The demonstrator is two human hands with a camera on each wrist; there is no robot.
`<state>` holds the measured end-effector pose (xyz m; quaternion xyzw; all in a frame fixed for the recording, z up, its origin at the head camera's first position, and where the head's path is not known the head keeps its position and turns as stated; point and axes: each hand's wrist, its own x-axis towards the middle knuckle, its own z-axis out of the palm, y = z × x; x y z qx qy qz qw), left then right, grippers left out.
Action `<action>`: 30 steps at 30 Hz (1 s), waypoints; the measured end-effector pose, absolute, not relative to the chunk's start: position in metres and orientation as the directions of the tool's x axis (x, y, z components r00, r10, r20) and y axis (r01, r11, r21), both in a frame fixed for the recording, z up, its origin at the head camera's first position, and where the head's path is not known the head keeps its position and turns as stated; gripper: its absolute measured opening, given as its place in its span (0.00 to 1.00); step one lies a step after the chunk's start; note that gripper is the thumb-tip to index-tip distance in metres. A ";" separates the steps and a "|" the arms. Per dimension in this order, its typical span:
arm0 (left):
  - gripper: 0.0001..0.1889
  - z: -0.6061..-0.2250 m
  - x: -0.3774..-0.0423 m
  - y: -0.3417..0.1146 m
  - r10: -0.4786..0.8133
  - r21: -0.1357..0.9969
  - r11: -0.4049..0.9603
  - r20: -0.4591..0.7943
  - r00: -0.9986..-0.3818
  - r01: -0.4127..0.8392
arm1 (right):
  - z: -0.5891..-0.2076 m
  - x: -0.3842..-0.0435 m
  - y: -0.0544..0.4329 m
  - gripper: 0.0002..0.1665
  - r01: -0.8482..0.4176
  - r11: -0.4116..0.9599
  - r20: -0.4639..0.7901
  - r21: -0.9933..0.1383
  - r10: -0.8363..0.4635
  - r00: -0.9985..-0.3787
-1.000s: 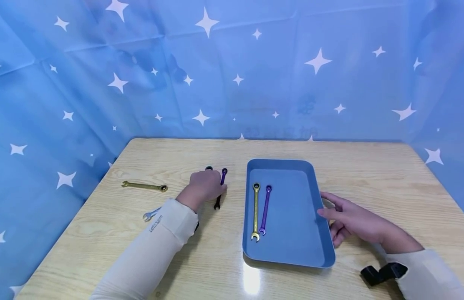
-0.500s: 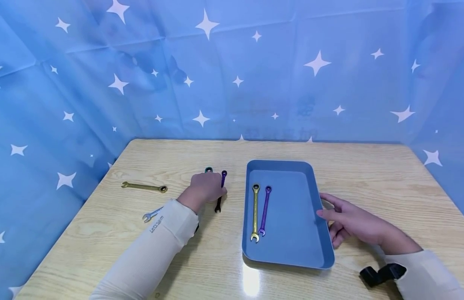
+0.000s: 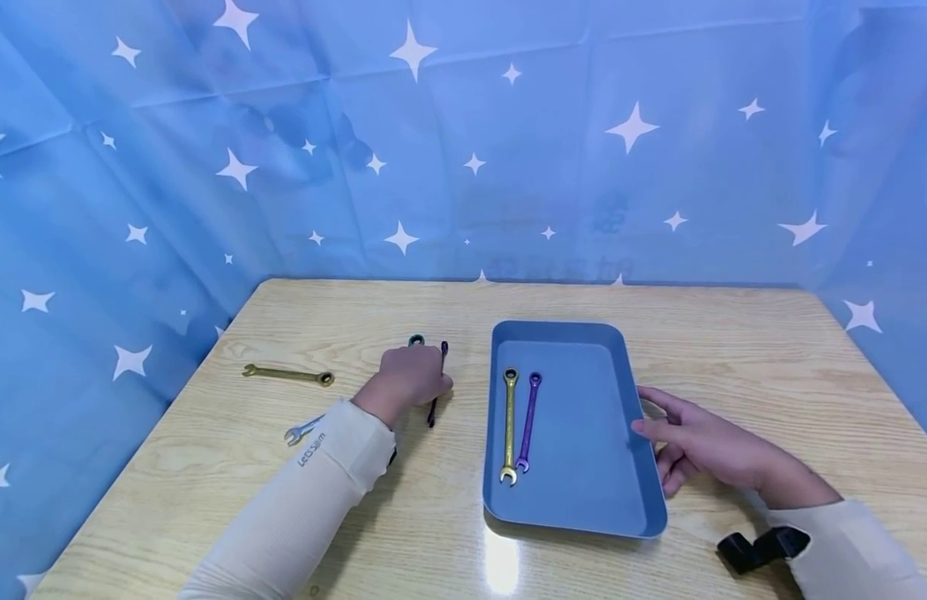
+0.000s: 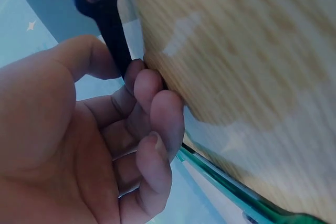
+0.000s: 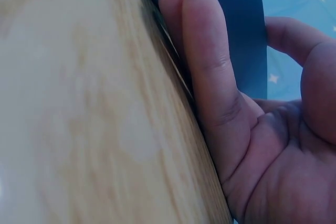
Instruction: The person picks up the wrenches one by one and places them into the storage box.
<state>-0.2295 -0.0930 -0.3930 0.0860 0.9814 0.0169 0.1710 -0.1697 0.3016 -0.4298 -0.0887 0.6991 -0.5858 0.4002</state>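
Note:
In the head view, my left hand (image 3: 413,373) pinches a dark purple combination wrench (image 3: 432,414) between thumb and fingers, its open end toward me. The left wrist view shows that wrench's open jaw end (image 4: 107,14) standing out past the fingertips. A teal wrench (image 3: 416,340) lies mostly hidden under the same hand. My right hand (image 3: 699,446) grips the right wall of a blue-grey tray (image 3: 583,417), thumb at the rim and fingers along the outside. Inside the tray, a yellow-gold wrench (image 3: 510,425) and a purple wrench (image 3: 529,421) lie side by side.
A bronze-gold wrench (image 3: 283,372) lies at the left of the wooden table (image 3: 734,342). Partly covered by the left sleeve is a silver-blue wrench (image 3: 302,430). A blue star-patterned cloth (image 3: 508,192) hangs behind the table's far edge.
The dark purple wrench has turned onto its edge in my left hand, its ring end now seen side-on. My right hand and the tray have stayed practically in place.

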 end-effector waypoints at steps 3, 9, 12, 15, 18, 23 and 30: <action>0.23 -0.394 -0.231 -0.093 0.178 0.079 0.984 -0.315 -0.932 0.161 | -0.430 -0.171 0.302 0.50 0.345 0.305 -0.460 -0.888 -0.583 -0.669; 0.20 -0.398 -0.231 -0.095 0.168 0.075 0.985 -0.293 -0.941 0.152 | -0.429 -0.169 0.303 0.50 0.332 0.293 -0.443 -0.897 -0.597 -0.669; 0.19 -0.399 -0.230 -0.095 0.161 0.073 0.987 -0.282 -0.946 0.146 | -0.429 -0.169 0.302 0.49 0.329 0.292 -0.440 -0.898 -0.599 -0.668; 0.18 -0.398 -0.229 -0.096 0.150 0.067 0.988 -0.263 -0.953 0.137 | -0.429 -0.170 0.301 0.49 0.335 0.300 -0.450 -0.893 -0.594 -0.667; 0.19 -0.396 -0.228 -0.096 0.155 0.077 0.987 -0.241 -0.958 0.140 | -0.428 -0.170 0.300 0.50 0.336 0.301 -0.451 -0.892 -0.592 -0.668; 0.22 -0.393 -0.224 -0.094 0.198 0.122 0.977 -0.203 -0.959 0.176 | -0.428 -0.169 0.300 0.48 0.325 0.290 -0.435 -0.900 -0.605 -0.666; 0.24 -0.385 -0.215 -0.084 0.236 0.166 0.961 -0.091 -0.967 0.219 | -0.427 -0.168 0.300 0.49 0.324 0.301 -0.442 -0.897 -0.594 -0.672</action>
